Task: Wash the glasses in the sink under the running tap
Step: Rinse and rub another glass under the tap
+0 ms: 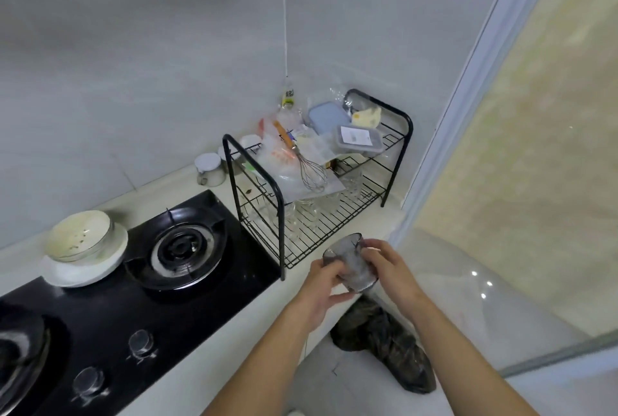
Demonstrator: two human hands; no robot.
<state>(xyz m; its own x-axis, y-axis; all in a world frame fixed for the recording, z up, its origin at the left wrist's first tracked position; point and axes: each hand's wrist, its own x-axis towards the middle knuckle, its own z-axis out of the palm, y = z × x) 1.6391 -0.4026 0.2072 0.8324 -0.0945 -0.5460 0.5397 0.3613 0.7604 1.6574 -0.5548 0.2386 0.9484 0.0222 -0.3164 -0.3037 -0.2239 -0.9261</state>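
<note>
While tilted, the glass (351,263) sits clasped between both hands' curled fingers (334,273).

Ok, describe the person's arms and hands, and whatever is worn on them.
Both are bare: the left hand and right hand wear no gloves, and no rings, watch or bracelet show. The left forearm and right forearm have no sleeves in view.

A pale worktop (150,193) in a corner carries a black gas hob (214,285). On it, a used bowl (82,235) sits in a white plate (107,263). Beside the hob, a black wire rack (254,168) holds a whisk (309,171) and lidded containers (357,139) — dark cloth (384,342) lies on the floor.
</note>
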